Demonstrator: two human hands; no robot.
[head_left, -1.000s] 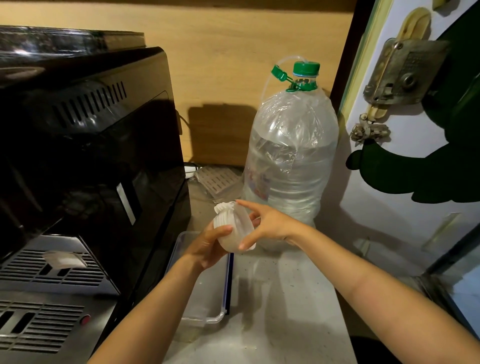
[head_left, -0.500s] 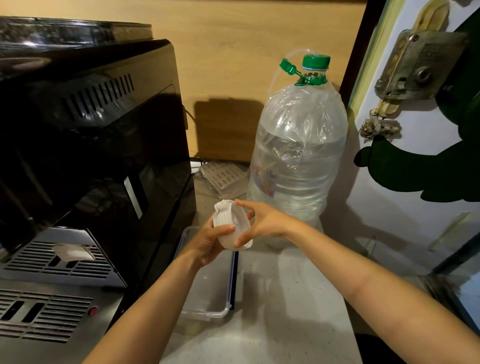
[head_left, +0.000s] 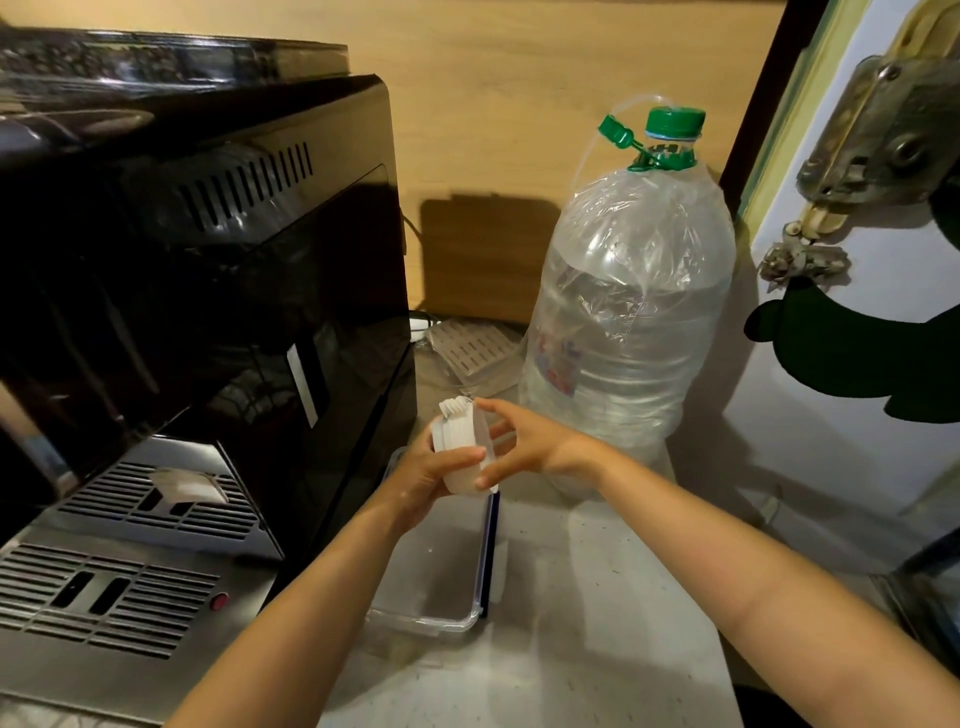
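My left hand (head_left: 427, 478) grips a small stack of white ribbed paper cups or filters (head_left: 460, 441) in a clear plastic wrap, held up above the counter. My right hand (head_left: 524, 441) touches the stack's right side, with its forefinger on the top edge and its thumb near the bottom. Whether the right hand pinches the wrap or only touches it is unclear.
A black coffee machine (head_left: 208, 291) with a steel drip grille (head_left: 114, 587) fills the left. A clear plastic container (head_left: 431, 571) lies on the counter below my hands. A large water bottle (head_left: 628, 322) with a green cap stands behind, next to a white door (head_left: 831, 415).
Both hands stay on the white stack and have turned it slightly more upright. The camera has tilted a little; the scene is otherwise the same.
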